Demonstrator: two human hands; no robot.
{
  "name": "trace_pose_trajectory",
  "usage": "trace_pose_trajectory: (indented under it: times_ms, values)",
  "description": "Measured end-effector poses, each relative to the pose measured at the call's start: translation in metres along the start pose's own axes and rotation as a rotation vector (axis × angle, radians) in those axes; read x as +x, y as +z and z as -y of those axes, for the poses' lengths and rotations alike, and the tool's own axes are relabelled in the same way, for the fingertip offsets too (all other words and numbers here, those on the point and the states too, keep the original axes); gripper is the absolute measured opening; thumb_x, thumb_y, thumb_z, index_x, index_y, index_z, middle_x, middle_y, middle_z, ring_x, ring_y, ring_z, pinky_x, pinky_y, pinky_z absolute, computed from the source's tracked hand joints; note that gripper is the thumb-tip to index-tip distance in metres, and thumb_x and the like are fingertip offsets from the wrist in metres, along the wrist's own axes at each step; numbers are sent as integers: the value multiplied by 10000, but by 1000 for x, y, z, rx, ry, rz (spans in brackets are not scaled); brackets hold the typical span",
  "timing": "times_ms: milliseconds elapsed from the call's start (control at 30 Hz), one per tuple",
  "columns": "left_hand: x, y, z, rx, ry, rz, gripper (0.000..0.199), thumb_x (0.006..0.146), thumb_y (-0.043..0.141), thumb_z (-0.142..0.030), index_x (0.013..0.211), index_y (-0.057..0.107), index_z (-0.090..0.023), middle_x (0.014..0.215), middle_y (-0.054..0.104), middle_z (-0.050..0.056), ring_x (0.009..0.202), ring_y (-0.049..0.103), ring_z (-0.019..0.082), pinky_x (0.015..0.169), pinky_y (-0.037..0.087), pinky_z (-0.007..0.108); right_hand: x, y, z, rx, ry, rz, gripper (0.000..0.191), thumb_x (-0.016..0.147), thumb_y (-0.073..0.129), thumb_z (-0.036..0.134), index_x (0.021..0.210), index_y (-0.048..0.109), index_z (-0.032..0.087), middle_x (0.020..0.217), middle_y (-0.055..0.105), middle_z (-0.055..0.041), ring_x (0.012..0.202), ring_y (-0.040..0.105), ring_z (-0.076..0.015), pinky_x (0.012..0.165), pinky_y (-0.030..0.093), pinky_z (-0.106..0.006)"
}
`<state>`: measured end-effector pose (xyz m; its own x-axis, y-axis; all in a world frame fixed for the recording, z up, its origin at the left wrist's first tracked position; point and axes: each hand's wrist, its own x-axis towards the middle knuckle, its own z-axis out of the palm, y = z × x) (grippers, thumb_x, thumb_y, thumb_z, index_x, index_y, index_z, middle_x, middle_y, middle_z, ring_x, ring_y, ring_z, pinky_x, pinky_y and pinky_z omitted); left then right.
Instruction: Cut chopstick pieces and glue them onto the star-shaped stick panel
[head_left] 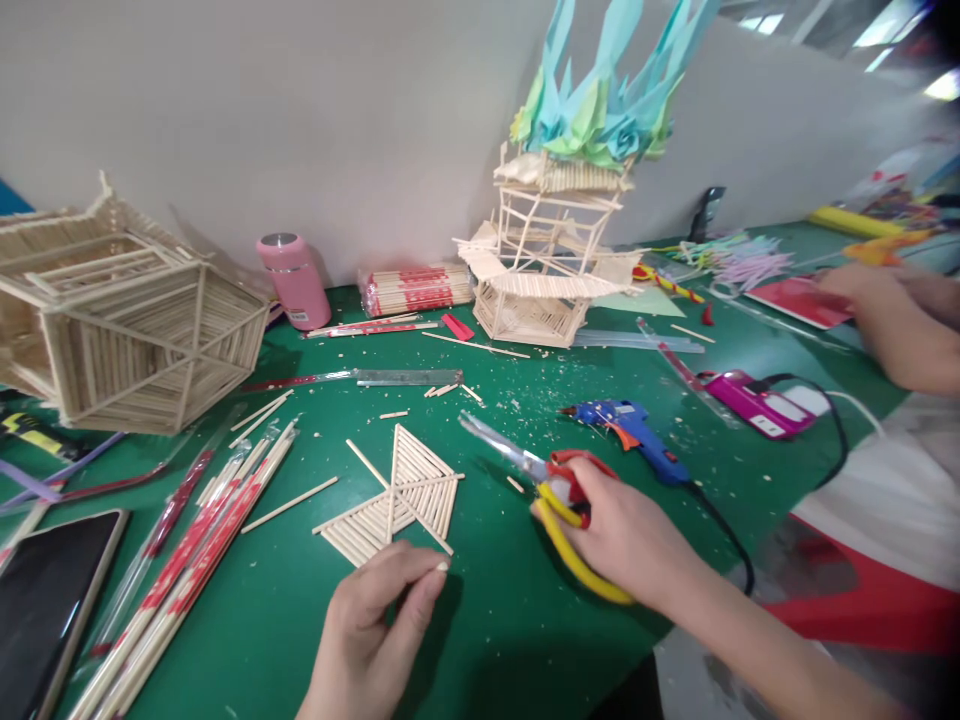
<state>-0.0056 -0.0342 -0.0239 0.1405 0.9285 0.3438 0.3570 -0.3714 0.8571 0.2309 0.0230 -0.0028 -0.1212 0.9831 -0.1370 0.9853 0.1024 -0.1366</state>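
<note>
Nearest the camera, the left hand (386, 610) is seen with thumb and forefinger pressed together, and a small stick piece (442, 567) is pinched between their tips, most of it hidden. Just beyond that hand, a fan-shaped stick panel (424, 475) is laid flat on the green worktop (502, 610); some of its wedges are filled with rows of sticks, and others are left bare between the crossing spokes. Whether the panel is touched by the knuckles cannot be told. To the right of the left hand, scissors (536, 468) with red and yellow handles are grasped in the right hand (619, 525), the blades pointed away from the body and kept apart from the pinched piece. Where a piece is cut, it is best measured first against the gap between two spokes, since shorter lengths are likely needed toward the centre. It should be gripped firmly near the cut, with fingertips held out of the blades' path, so that the offcut is not flung. The panel should be left flat and its spokes not nudged. Care is also advised with the glue gun (611, 415), laid just beyond the right hand: its nozzle, possibly hot, should not be brushed by fingers or blades.
</note>
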Motion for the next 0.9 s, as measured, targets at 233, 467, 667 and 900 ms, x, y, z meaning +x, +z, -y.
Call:
trace_pose_trajectory:
  times_ms: [233,467,667,900]
  values:
    - [-4,10,5,414,350,55,185,817,506,-90,983,579,-124,602,540,24,548,484,140,521,422,274,24,-1,-41,-178,14,-63,280,759,475,439,850,554,186,776,671,-88,725,652,-267,546,448,-311]
    - [-6,17,2,440,318,70,192,836,443,-90,982,566,-106,612,556,39,543,500,153,515,430,286,24,-18,-44,-283,-113,-83,462,713,506,565,889,644,160,903,633,-131,818,612,-318,653,478,-410]
    - [-6,19,-2,429,351,83,181,852,413,-108,963,556,-124,598,575,29,523,511,147,501,436,270,15,-30,-35,-45,-166,-252,303,837,424,413,992,582,205,1023,609,-69,914,594,-224,769,464,-337]
    - [-10,22,2,427,354,96,167,850,427,-100,968,540,-134,619,574,33,546,510,152,518,412,271,28,-10,-103,-29,129,-410,281,757,485,331,948,511,126,917,599,-167,797,611,-265,660,485,-369]
